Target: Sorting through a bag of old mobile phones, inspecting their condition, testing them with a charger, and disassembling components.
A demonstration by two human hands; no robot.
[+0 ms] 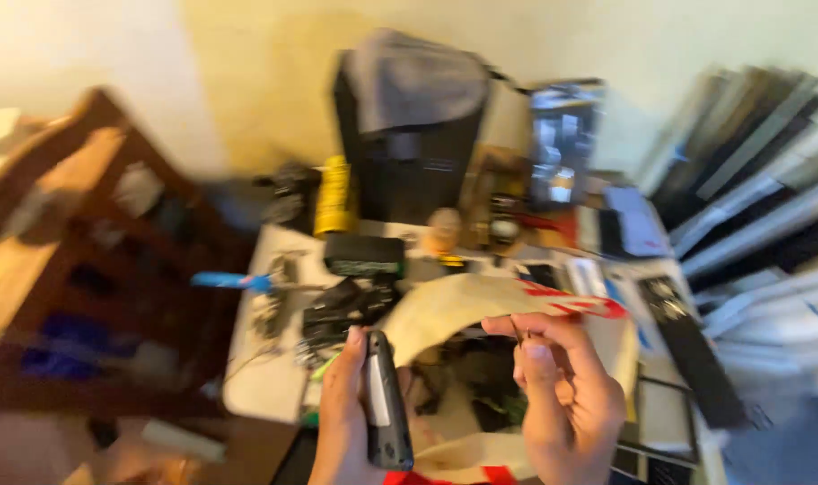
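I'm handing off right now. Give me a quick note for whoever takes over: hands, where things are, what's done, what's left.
Left hand: grips a slim dark handset-like device, held upright.
Right hand: pinches a small thin item; too blurred to identify.
Both hover over an open cream bag with red print, on a cluttered white table.
Done: device is out and in hand.
Left: unclear; the thin item has not met the device.

The phone (387, 404) is black, the bag (463, 310) cream with red marks, the can (335, 195) seemingly yellow, blurred.
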